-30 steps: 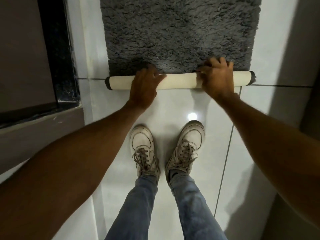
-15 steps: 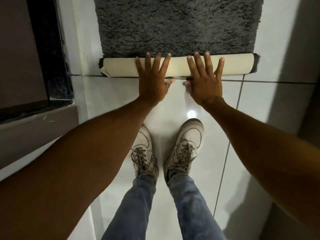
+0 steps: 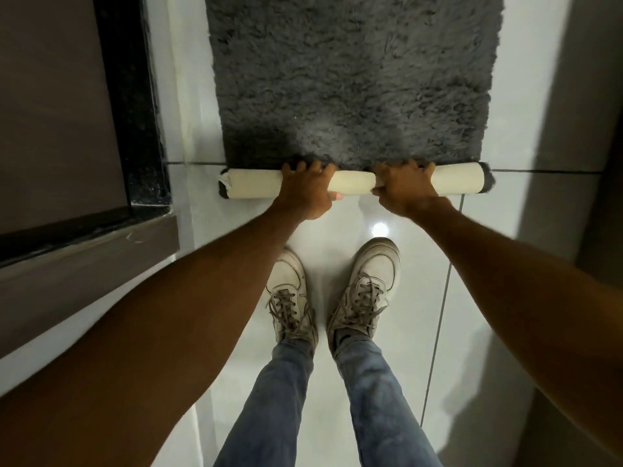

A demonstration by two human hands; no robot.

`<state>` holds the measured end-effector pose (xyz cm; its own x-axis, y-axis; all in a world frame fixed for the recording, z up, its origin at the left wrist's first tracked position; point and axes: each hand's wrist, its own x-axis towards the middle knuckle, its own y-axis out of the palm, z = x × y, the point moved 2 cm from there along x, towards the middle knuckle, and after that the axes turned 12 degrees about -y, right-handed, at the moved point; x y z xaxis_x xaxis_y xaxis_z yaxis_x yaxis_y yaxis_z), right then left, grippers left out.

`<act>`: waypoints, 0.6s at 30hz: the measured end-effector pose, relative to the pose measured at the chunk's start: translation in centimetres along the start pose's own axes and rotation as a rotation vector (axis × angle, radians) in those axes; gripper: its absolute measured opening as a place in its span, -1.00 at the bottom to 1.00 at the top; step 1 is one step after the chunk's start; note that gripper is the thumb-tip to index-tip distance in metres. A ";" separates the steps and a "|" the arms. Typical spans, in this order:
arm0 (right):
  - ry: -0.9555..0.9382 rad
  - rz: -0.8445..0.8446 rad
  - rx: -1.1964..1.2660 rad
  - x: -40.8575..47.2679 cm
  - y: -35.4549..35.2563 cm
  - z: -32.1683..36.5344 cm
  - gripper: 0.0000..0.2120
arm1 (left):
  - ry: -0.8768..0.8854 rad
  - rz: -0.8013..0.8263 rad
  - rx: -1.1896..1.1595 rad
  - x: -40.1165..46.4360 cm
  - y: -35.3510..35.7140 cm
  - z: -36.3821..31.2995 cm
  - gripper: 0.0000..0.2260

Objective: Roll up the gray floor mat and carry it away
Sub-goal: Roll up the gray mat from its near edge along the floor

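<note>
A shaggy gray floor mat (image 3: pixel 354 79) lies flat on the white tiled floor ahead of me. Its near edge is rolled into a low tube (image 3: pixel 350 185) with the cream backing facing out. My left hand (image 3: pixel 305 188) grips the tube left of centre, fingers curled over the top and thumb under. My right hand (image 3: pixel 404 187) grips it right of centre the same way. The two hands are close together, and both ends of the roll stick out beyond them.
My two white sneakers (image 3: pixel 332 291) stand on the glossy tile just behind the roll. A dark door and black frame (image 3: pixel 135 106) with a brown threshold step (image 3: pixel 87 264) run along the left. A gray wall (image 3: pixel 573 96) closes the right side.
Half a second ago both palms lay flat with fingers spread on the roll. Now the fingers are curled around it, gripping the tube, which looks slightly thicker than a second ago.
</note>
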<state>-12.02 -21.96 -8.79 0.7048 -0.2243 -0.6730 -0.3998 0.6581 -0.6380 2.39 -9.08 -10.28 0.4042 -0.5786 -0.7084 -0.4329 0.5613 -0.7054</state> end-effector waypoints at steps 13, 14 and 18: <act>-0.052 -0.316 -0.112 0.5 1.2 0.5 -0.38 | 0.002 -0.428 -0.229 -0.3 0.4 -0.6 -0.53; -0.046 -0.262 -0.131 0.6 1.9 0.2 -0.24 | 0.016 -0.389 -0.205 -0.1 1.0 -0.5 -0.43; -0.065 -0.214 -0.194 2.4 1.9 -0.8 -0.05 | 0.044 -0.368 -0.088 1.9 1.5 -0.1 -0.19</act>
<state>-11.52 -21.87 -11.94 0.8187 -0.2923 -0.4942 -0.3383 0.4499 -0.8265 2.40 -9.35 -12.70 0.5111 -0.7582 -0.4049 -0.3333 0.2594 -0.9064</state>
